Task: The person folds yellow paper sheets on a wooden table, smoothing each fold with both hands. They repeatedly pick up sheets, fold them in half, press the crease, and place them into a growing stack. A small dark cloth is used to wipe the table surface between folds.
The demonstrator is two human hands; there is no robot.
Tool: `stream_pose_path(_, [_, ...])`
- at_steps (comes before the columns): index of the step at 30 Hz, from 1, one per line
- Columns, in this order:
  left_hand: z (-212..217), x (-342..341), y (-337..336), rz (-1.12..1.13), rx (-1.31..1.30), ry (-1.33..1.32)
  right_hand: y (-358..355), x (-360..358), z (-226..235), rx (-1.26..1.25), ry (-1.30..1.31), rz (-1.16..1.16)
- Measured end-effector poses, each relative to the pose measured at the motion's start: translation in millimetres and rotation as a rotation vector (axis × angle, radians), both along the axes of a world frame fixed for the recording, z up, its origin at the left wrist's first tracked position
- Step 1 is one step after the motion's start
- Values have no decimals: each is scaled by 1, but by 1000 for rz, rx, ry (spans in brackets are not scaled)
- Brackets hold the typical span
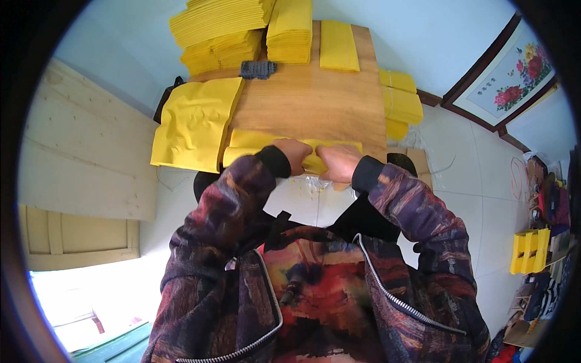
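At the near edge of the wooden table point(290, 103), a sheet of yellow paper point(248, 139) lies folded or rolled into a long strip. My left hand point(293, 155) is closed on the middle of the strip. Close beside it, my right hand point(339, 161) grips the same strip, its fingers curled over the near edge. The fingertips of both hands are partly hidden. To the left, a larger creased yellow sheet point(196, 124) lies flat and overhangs the table's left side.
Tall stacks of folded yellow paper point(289, 30) stand at the far edge, beside a flatter yellow pile point(339, 45). A dark grey knitted piece point(258, 69) lies before them. Yellow bundles point(401, 104) sit right of the table. A framed flower picture point(508, 72) leans at the right wall.
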State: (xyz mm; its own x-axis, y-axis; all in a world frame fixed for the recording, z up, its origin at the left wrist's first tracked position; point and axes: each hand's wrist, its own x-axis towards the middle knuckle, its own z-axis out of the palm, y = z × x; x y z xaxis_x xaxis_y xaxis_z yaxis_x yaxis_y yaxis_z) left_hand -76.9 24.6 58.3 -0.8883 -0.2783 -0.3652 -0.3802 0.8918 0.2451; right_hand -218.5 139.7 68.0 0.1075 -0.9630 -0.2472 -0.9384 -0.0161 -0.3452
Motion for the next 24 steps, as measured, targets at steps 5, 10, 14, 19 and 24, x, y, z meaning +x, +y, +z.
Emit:
stream_pose_path(5, [17,-9,-8,-29,28,57,-11,-16,1,-92,26,-85])
stream_pose_path(10, [31,-13,2,-48,-272,141,-17,-30,9,156,-360,-39])
stream_pose_path(14, [35,-14,-10,-102,72,-11,-2,-9,11,-116,172,-25])
stream_pose_path(19, [33,-15,0,-100,-116,24,-7,-21,17,151,-279,-39])
stream_pose_path(24, [26,-14,-2,-39,-88,-84,-5,-12,10,97,-202,-10])
